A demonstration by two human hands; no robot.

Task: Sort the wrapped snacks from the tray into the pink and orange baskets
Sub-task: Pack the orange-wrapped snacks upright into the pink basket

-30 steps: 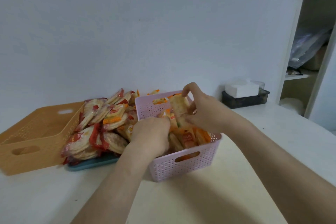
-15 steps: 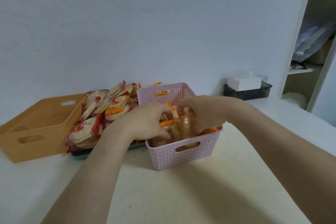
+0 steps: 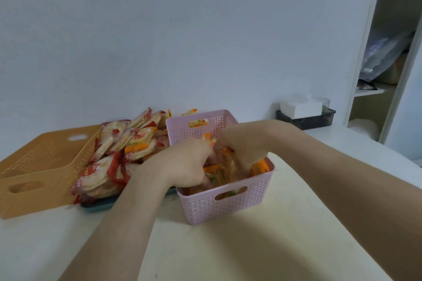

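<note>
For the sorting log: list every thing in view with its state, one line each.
Pink basket: upright, holding orange-wrapped snacks.
Orange basket: upright, looks empty.
Tray: piled with red-wrapped snacks.
Left hand: inside pink basket, fingers among snacks.
Right hand: inside pink basket, fingers hidden.
Tissue box: open, tissue sticking up.

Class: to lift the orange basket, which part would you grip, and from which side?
Probably the oval handle slot in the near end wall of the orange basket, reached from the front. That end is unobstructed; snack packets crowd its right side.
</note>
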